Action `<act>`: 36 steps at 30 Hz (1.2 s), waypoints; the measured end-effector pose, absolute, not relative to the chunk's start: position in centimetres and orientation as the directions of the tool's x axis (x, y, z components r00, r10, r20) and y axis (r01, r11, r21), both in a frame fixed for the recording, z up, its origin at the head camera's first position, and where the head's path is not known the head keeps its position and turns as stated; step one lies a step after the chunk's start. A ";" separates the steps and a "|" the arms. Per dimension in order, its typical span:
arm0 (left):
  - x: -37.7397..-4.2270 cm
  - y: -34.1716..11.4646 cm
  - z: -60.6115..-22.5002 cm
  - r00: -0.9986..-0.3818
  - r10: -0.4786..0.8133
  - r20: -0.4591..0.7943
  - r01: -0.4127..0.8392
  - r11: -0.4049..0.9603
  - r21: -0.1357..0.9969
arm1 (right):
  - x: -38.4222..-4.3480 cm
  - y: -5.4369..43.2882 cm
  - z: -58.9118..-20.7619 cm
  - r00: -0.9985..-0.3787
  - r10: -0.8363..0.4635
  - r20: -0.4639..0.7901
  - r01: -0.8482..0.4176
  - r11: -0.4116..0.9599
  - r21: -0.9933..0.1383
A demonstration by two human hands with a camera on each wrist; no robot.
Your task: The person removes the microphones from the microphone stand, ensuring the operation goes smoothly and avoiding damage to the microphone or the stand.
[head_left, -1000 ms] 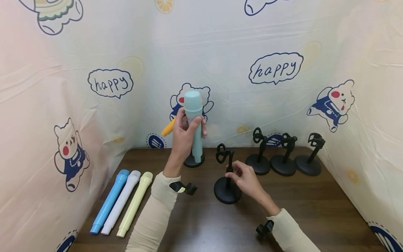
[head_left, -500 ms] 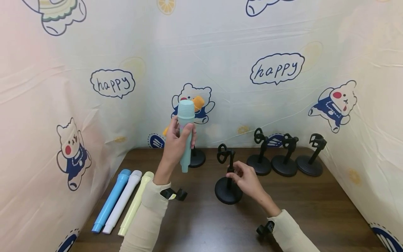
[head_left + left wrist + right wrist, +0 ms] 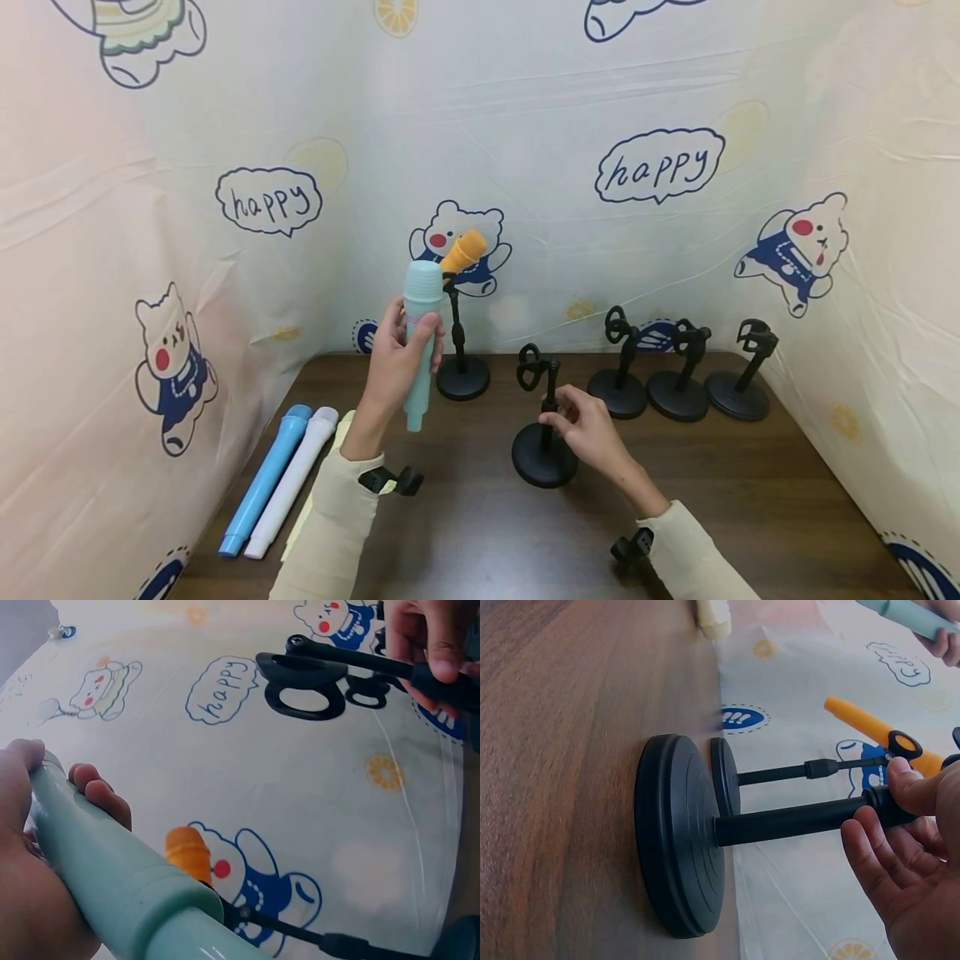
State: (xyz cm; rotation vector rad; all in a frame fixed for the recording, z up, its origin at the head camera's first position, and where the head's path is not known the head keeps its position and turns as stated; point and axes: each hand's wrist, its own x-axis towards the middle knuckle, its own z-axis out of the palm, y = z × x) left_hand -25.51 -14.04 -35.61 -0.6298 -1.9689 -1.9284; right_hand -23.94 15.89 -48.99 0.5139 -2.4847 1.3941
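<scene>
My left hand [image 3: 396,354] grips a light teal toy microphone [image 3: 423,287] around its handle and holds it upright above the table, head up. In the left wrist view the teal microphone [image 3: 112,862] slants across the lower left, thumb and fingers around it. With thumb and fingers my right hand [image 3: 588,425] pinches the upright post of a black microphone stand [image 3: 546,454], whose round base rests on the table. The ring clip at the stand's top holds nothing. The right wrist view shows the fingers [image 3: 877,855] on the post's collar.
Behind, an orange microphone [image 3: 467,248] sits in another black stand [image 3: 462,377]. Several more stands [image 3: 678,392] line the back right. Blue [image 3: 266,479], white [image 3: 292,483] and yellow microphones lie at the left of the brown table [image 3: 480,533], the yellow one partly hidden by my sleeve.
My left hand has moved left and down with the teal microphone, uncovering the orange microphone and its stand. The right hand has stayed on its stand.
</scene>
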 end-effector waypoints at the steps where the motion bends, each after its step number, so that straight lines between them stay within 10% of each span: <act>1: -25.5 -14.2 -35.8 -0.860 0.092 0.502 0.504 -0.001 0.863 | -23.9 15.9 -49.0 -0.908 -0.183 0.378 -0.418 0.481 -0.771; 36: -24.9 -20.1 -43.6 -0.977 0.046 0.210 0.214 0.281 0.936 | -24.0 15.9 -49.1 -0.909 -0.173 0.379 -0.414 0.477 -0.775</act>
